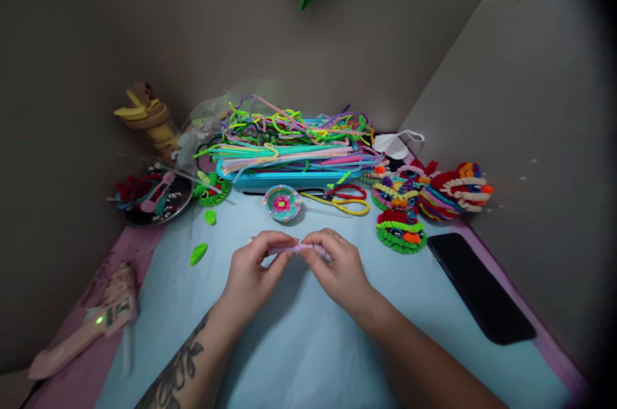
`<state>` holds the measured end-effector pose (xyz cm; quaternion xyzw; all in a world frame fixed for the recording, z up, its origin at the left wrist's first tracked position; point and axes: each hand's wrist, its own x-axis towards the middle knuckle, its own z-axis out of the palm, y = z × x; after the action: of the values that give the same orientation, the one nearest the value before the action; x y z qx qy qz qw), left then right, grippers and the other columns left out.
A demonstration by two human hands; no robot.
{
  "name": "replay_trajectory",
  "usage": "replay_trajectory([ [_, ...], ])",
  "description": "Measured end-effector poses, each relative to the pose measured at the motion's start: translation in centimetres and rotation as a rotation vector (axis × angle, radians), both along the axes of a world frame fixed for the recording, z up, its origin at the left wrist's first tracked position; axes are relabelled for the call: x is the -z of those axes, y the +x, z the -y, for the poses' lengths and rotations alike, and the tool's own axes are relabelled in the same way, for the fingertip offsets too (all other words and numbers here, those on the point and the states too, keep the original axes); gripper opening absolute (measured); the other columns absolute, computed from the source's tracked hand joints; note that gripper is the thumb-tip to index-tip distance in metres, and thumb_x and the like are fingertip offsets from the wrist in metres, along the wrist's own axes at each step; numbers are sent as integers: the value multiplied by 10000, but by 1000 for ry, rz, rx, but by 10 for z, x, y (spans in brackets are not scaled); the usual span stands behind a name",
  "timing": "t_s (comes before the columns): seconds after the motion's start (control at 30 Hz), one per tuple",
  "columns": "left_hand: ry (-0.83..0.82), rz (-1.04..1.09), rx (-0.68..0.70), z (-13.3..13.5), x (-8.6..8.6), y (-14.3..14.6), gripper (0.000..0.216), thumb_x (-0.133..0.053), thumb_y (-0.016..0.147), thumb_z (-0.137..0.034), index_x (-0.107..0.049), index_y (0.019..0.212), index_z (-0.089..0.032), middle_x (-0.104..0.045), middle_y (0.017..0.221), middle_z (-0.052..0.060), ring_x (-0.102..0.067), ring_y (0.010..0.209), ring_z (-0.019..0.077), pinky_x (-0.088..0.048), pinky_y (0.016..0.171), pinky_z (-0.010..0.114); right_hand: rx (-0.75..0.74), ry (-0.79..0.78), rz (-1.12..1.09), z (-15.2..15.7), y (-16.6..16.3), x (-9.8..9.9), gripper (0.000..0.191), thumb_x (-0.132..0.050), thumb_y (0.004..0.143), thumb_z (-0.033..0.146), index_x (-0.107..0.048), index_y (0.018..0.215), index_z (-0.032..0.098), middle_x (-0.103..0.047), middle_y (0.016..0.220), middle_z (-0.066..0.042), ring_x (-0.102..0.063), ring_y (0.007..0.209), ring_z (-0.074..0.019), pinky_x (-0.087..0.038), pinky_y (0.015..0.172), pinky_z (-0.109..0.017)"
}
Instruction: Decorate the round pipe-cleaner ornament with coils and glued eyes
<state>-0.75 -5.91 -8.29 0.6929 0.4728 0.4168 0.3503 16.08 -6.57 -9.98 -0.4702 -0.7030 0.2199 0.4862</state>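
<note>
Mid-frame, I see left hand [251,272] and right hand [340,269] both pinching a lilac fuzzy strip [299,247]; it runs sideways, neither hand nearer.

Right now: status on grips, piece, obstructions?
Left grip, right grip: both pinching lilac fuzzy strip. Strip's right side looks coiled. Scissors beyond, apart from both; nothing seen blocking.

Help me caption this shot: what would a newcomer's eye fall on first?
Probably the heap of bright pipe cleaners at the back, piled in the blue tray. Next, at the centre, the left hand and right hand pinch a lilac strip between them. The black phone at the right stands out too.
</note>
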Motion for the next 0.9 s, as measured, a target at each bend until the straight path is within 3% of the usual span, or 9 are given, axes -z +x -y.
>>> replay_trajectory([
  [0.33,186,-104,101,1,-1,-3,161,-581,831,-107,-645,945,-200,-738,899,31,-697,839,143,-543,770,228,-43,-13,38,0,2,2,210,-487,933,282,-617,786,205,-650,691,-15,-600,684,-159,-451,643,-278],
  [0.63,204,-173,74,1,-1,-3,176,-628,832,-190,-639,1007,-194,-728,946,52,-689,855,160,-532,785,255,-49,-22,3,-1,3,1,237,-473,941,309,-621,790,203,-661,706,-21,-612,700,-162,-454,653,-279],
  [0.9,193,-85,63,-1,-1,-4,82,-654,808,-171,-659,889,-183,-718,829,29,-677,762,136,-527,717,226,-98,22,-25,1,0,0,137,-582,883,275,-613,999,208,-682,864,-45,-623,816,-177,-494,724,-300],
])
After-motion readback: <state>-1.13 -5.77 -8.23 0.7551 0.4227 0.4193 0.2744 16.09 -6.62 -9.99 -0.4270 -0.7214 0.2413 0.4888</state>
